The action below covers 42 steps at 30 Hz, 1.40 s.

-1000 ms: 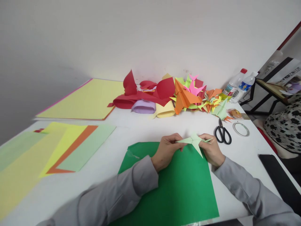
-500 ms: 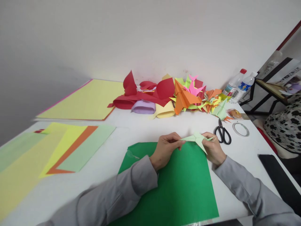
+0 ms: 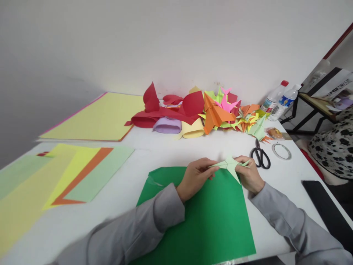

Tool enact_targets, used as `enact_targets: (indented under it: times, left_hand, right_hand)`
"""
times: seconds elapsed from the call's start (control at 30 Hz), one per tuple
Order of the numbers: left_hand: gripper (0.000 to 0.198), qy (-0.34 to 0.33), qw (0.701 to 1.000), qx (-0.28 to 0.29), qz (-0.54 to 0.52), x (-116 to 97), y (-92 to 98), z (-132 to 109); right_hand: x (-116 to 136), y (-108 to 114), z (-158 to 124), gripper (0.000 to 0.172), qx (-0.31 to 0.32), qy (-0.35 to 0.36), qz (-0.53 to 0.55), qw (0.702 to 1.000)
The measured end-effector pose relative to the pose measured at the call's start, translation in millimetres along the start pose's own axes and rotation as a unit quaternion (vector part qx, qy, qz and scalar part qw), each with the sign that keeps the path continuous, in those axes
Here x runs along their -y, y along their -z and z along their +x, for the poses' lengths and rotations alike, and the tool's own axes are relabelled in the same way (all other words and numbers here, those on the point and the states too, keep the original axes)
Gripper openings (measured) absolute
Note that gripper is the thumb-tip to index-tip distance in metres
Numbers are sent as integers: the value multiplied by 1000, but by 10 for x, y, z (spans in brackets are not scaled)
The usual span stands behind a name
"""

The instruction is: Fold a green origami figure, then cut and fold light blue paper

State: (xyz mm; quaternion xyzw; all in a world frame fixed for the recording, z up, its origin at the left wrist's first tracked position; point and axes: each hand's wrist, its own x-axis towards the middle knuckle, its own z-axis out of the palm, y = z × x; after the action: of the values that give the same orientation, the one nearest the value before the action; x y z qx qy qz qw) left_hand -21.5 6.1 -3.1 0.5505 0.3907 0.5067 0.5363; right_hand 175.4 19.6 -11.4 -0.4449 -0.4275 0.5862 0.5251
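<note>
1. I view, remotely, a papercraft work area: a white table [image 3: 162, 151] against a plain wall [image 3: 176, 44].
2. Indicators I identify: a hand-held paper figure [image 3: 231, 165], heaped folded figures [image 3: 215, 116], coloured sheets [image 3: 96, 175], scissors [image 3: 258, 149], a tape roll [image 3: 286, 158].
3. Whether home, school or office, I cannot tell.

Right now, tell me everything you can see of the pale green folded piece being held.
The pale green folded piece looks like creased paper, with several pointed arms spreading from its middle. The left hand pinches one arm; the right hand holds the opposite side. One free point angles toward the near side, seen against the green sheet.
</note>
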Motion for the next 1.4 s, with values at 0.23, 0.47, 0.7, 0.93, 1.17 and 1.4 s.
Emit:
enact_targets:
  times: [0.23,0.47,0.7,0.93,1.17,1.4]
  left_hand:
    - [17,-76,986,37,146,47,30,-14]
    - [22,-121,969,41,212,52,16,-53]
    - [18,-131,964,39,226,50,6,-51]
    - [19,-142,958,34,248,29,-10,-71]
    - [19,-135,954,36,265,47,-6,-74]
    - [19,-143,960,8,240,53,-6,-84]
  right_hand:
    - [28,-20,5,21,-4,3,30,1000]
    - [70,-47,-2,23,24,18,53,998]
    - [57,-45,4,24,31,16,51,998]
    - [57,-37,3,26,24,11,49,998]
    - [67,-47,-2,26,27,3,51,998]
    - [60,-18,43,26,14,11,75,997]
